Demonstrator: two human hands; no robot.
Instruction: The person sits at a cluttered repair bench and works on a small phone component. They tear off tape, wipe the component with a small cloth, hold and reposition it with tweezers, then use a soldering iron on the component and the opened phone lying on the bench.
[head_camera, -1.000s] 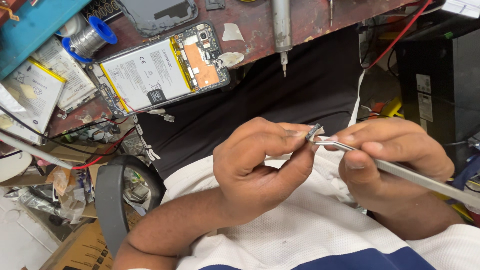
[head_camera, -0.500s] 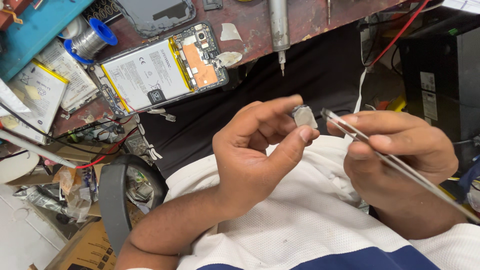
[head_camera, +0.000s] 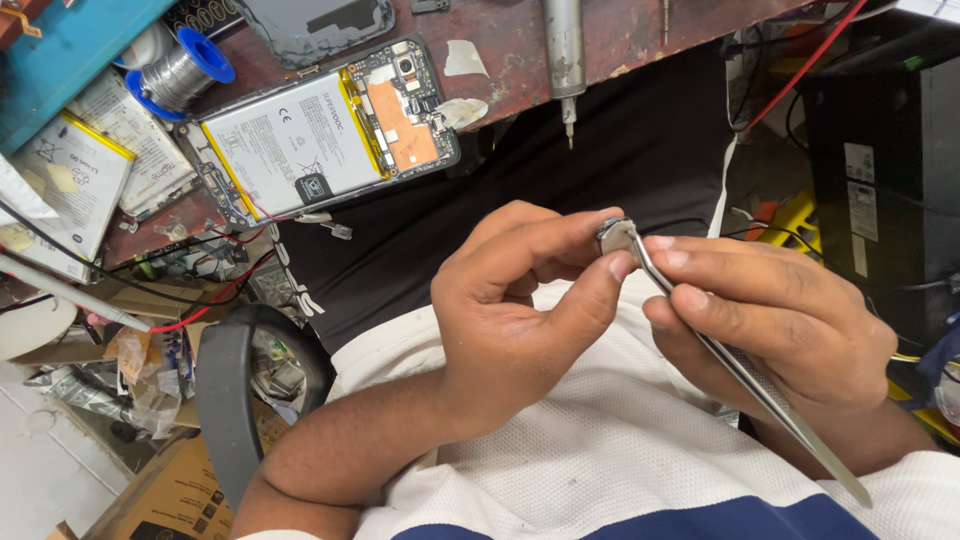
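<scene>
Pinched tight, left hand (head_camera: 510, 320) grips a small metal part (head_camera: 614, 236) (right hand (head_camera: 775, 310) clasps tweezers (head_camera: 740, 375)).

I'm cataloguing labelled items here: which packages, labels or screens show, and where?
Opened phone: bench edge, upper left; white labelled battery, orange board.
Loose battery packs: far left; white, yellow-edged.
Two white stickers: black box, right.
Cardboard box: bottom left; brown.

Two hands (head_camera: 520, 320) (head_camera: 770, 315), one tweezers (head_camera: 740, 370), one phone (head_camera: 330, 135)

Left hand (head_camera: 510, 320) pinches small metal part (head_camera: 613, 236); right hand (head_camera: 775, 315) holds tweezers (head_camera: 740, 370).
</scene>
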